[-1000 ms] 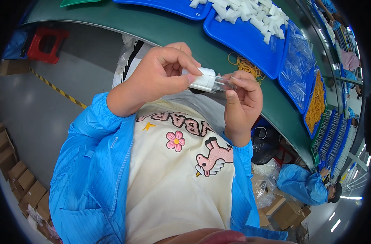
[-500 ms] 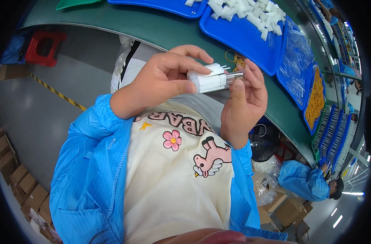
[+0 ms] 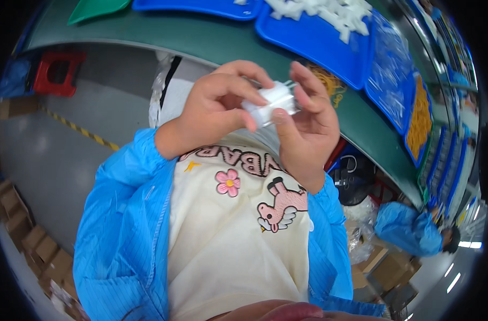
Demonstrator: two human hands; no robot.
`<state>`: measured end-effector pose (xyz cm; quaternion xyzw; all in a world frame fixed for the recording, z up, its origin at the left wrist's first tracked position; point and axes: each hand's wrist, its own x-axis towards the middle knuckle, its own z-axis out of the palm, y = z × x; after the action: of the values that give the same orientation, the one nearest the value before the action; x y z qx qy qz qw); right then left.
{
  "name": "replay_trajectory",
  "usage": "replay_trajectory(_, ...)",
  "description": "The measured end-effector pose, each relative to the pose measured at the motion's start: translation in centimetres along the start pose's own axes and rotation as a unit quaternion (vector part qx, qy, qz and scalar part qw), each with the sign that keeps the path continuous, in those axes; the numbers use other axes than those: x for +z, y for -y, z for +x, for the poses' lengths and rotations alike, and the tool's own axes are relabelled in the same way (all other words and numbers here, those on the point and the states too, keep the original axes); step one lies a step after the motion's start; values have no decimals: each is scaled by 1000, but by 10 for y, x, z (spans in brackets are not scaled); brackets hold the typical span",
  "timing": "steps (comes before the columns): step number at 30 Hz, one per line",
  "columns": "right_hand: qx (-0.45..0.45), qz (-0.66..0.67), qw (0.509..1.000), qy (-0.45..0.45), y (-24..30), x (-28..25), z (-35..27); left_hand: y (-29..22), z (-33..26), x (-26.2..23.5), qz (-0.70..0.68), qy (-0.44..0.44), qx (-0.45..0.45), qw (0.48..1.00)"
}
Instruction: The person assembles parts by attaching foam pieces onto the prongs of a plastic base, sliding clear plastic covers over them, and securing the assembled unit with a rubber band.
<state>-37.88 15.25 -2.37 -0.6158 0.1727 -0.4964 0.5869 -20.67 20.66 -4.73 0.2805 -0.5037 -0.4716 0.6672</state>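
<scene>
In front of my chest, my left hand grips a bundle of white blocks with thin clear tubes. Its thumb is below and its fingers lie over the top. My right hand closes on the other end of this bundle, thumb pressed to its lower side and fingers curved behind it. Motion smears the bundle, so its fine parts cannot be made out. Just beyond my right fingertips, a loose pile of yellow rubber bands lies on the green table.
Along the table stand blue trays: one with white pieces, one with clear tubes, one with yellow rubber bands. A red stool and cardboard boxes are at left. A person in blue sits at right.
My right hand has moved left, closer to my left hand, and its thumb now presses on the bundle. The clear tubes stick out less between the hands. The view has shifted slightly.
</scene>
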Motion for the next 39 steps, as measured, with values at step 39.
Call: replay_trajectory(39, 65, -661, 742, -93, 9, -200, 90, -32, 6, -14, -55, -73, -131, 987)
